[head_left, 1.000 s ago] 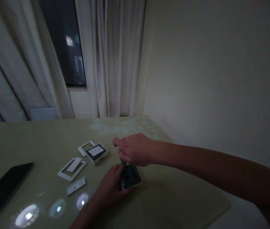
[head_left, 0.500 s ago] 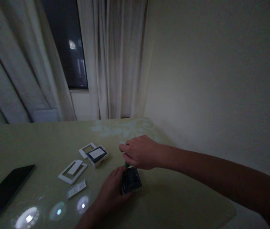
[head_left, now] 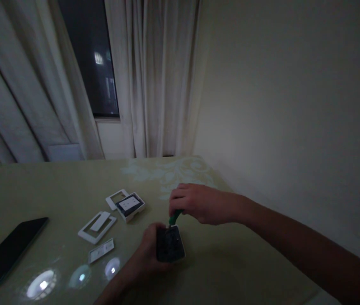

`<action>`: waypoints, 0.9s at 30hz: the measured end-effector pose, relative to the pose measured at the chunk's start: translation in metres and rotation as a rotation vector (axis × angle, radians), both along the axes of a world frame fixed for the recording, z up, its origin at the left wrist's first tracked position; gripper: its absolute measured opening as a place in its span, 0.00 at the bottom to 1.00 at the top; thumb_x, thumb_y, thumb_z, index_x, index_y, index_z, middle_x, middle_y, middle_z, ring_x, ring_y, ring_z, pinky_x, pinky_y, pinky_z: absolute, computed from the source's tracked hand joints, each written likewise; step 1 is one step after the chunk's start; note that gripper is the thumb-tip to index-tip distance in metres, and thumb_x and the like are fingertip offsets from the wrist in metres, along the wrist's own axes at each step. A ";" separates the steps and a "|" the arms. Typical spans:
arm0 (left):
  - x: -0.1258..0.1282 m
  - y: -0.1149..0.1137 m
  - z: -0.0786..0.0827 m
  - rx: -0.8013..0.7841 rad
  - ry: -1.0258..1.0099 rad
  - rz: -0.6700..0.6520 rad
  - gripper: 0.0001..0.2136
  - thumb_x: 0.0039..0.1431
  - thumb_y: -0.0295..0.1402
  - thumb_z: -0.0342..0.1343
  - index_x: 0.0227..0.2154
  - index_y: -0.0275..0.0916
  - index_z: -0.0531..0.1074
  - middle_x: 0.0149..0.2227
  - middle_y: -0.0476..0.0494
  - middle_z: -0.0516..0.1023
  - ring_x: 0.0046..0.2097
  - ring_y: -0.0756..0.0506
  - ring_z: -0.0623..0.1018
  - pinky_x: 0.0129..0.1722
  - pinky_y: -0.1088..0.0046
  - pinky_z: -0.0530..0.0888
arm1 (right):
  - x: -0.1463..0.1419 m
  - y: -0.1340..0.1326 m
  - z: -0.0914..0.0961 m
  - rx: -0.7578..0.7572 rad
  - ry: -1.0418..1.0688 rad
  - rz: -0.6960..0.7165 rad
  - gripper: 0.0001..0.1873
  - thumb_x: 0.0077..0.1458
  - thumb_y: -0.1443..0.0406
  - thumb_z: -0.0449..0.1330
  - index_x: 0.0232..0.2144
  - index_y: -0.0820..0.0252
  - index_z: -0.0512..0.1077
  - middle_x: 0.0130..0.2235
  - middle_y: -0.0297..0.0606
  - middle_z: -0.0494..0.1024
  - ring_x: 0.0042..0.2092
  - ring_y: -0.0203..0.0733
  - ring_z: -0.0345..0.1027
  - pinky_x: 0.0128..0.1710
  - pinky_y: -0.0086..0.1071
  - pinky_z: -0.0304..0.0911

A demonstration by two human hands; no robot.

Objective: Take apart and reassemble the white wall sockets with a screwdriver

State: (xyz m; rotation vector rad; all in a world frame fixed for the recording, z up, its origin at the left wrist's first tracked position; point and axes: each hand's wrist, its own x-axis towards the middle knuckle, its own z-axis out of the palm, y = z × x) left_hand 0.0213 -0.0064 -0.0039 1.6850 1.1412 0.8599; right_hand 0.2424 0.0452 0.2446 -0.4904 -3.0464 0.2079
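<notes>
My left hand (head_left: 151,250) grips the left side of a dark, white-edged square box (head_left: 171,245), which looks like a wall socket or switch seen from its dark side. Above its far edge, my right hand (head_left: 195,203) is closed round a green-handled screwdriver (head_left: 175,217). The tool points down at the box's far edge; its tip is too dim to make out clearly. Left of the hands sits a wall socket (head_left: 130,204) with a white face in a white box. Beside it are a white frame (head_left: 116,198), a second white frame (head_left: 86,239) with a strip across it, and a narrow white cover (head_left: 101,250).
A black tablet-like slab (head_left: 9,252) lies at the left of the glossy greenish table (head_left: 71,186). Lamp reflections shine on the near surface. Curtains (head_left: 154,84) and a dark window stand behind, with a pale wall (head_left: 288,106) along the right.
My right hand has tilted and shifted slightly right, showing more of the green handle. The dark box and my left hand have moved a little to the left.
</notes>
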 end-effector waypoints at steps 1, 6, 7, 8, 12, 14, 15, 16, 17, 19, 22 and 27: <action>-0.001 0.000 0.000 -0.011 -0.006 0.012 0.39 0.46 0.34 0.74 0.60 0.41 0.63 0.52 0.40 0.77 0.53 0.37 0.78 0.52 0.59 0.79 | 0.009 0.002 -0.004 -0.050 0.066 -0.029 0.17 0.63 0.81 0.60 0.45 0.58 0.79 0.47 0.40 0.80 0.52 0.46 0.72 0.55 0.38 0.65; -0.001 0.000 0.008 0.054 0.078 0.080 0.40 0.40 0.29 0.73 0.58 0.42 0.64 0.54 0.39 0.75 0.56 0.33 0.77 0.57 0.53 0.77 | 0.048 0.005 -0.069 -0.460 0.751 -0.480 0.09 0.61 0.62 0.71 0.44 0.55 0.82 0.42 0.38 0.82 0.45 0.46 0.75 0.50 0.40 0.69; -0.001 0.000 0.010 0.096 0.107 0.090 0.39 0.39 0.28 0.73 0.57 0.43 0.66 0.54 0.39 0.74 0.56 0.32 0.76 0.58 0.52 0.77 | 0.051 0.005 -0.089 -0.600 0.969 -0.638 0.13 0.55 0.58 0.76 0.41 0.55 0.82 0.38 0.36 0.82 0.40 0.45 0.75 0.44 0.38 0.70; 0.000 0.000 0.011 0.139 0.132 0.103 0.38 0.38 0.28 0.73 0.55 0.43 0.67 0.55 0.39 0.74 0.57 0.32 0.75 0.59 0.51 0.76 | 0.051 0.006 -0.110 -0.760 1.196 -0.786 0.17 0.50 0.54 0.79 0.36 0.57 0.82 0.33 0.35 0.81 0.35 0.44 0.74 0.38 0.36 0.69; 0.002 -0.001 0.012 0.233 0.190 0.160 0.36 0.35 0.27 0.71 0.53 0.44 0.70 0.55 0.40 0.72 0.56 0.32 0.74 0.58 0.50 0.76 | 0.040 0.008 -0.178 -0.922 1.451 -0.947 0.28 0.43 0.43 0.78 0.34 0.57 0.79 0.30 0.33 0.78 0.30 0.40 0.71 0.32 0.33 0.69; 0.003 -0.003 0.014 0.248 0.212 0.178 0.33 0.37 0.27 0.70 0.51 0.44 0.70 0.53 0.41 0.73 0.54 0.33 0.74 0.56 0.52 0.77 | 0.036 0.008 -0.196 -0.996 1.516 -1.001 0.30 0.39 0.43 0.80 0.34 0.58 0.80 0.30 0.33 0.77 0.31 0.39 0.71 0.31 0.32 0.69; 0.003 -0.003 0.016 0.258 0.221 0.184 0.32 0.38 0.27 0.70 0.51 0.44 0.70 0.52 0.41 0.73 0.53 0.33 0.75 0.55 0.53 0.77 | 0.036 0.009 -0.201 -1.027 1.538 -1.024 0.31 0.38 0.43 0.80 0.35 0.58 0.80 0.31 0.33 0.78 0.31 0.39 0.71 0.31 0.31 0.69; 0.004 -0.004 0.017 0.272 0.228 0.189 0.31 0.39 0.27 0.70 0.51 0.44 0.70 0.52 0.41 0.73 0.53 0.34 0.75 0.54 0.54 0.77 | 0.037 0.009 -0.204 -1.055 1.552 -1.046 0.31 0.38 0.43 0.81 0.36 0.58 0.81 0.31 0.34 0.78 0.31 0.38 0.71 0.30 0.30 0.69; 0.004 -0.005 0.019 0.290 0.233 0.193 0.31 0.40 0.27 0.69 0.51 0.44 0.70 0.51 0.41 0.73 0.53 0.34 0.75 0.53 0.55 0.77 | 0.039 0.010 -0.206 -1.080 1.560 -1.066 0.32 0.38 0.43 0.81 0.37 0.58 0.82 0.31 0.34 0.78 0.31 0.38 0.71 0.29 0.29 0.69; 0.006 -0.008 0.023 0.333 0.244 0.205 0.31 0.41 0.27 0.70 0.52 0.44 0.70 0.51 0.41 0.74 0.52 0.34 0.75 0.53 0.55 0.77 | 0.042 0.013 -0.208 -1.126 1.565 -1.100 0.33 0.39 0.42 0.80 0.40 0.58 0.83 0.30 0.33 0.77 0.30 0.37 0.69 0.27 0.28 0.67; 0.010 -0.012 0.025 0.391 0.269 0.240 0.33 0.39 0.25 0.70 0.52 0.45 0.70 0.52 0.41 0.75 0.52 0.33 0.76 0.53 0.54 0.77 | 0.045 0.018 -0.209 -1.171 1.579 -1.128 0.35 0.38 0.40 0.80 0.40 0.58 0.83 0.29 0.32 0.76 0.29 0.37 0.69 0.25 0.27 0.66; 0.013 -0.018 0.024 0.406 0.304 0.270 0.35 0.43 0.24 0.70 0.57 0.48 0.70 0.54 0.40 0.74 0.55 0.33 0.76 0.55 0.51 0.78 | 0.042 0.016 -0.208 -1.251 1.570 -1.107 0.36 0.36 0.41 0.81 0.41 0.56 0.81 0.31 0.32 0.77 0.31 0.39 0.72 0.28 0.30 0.71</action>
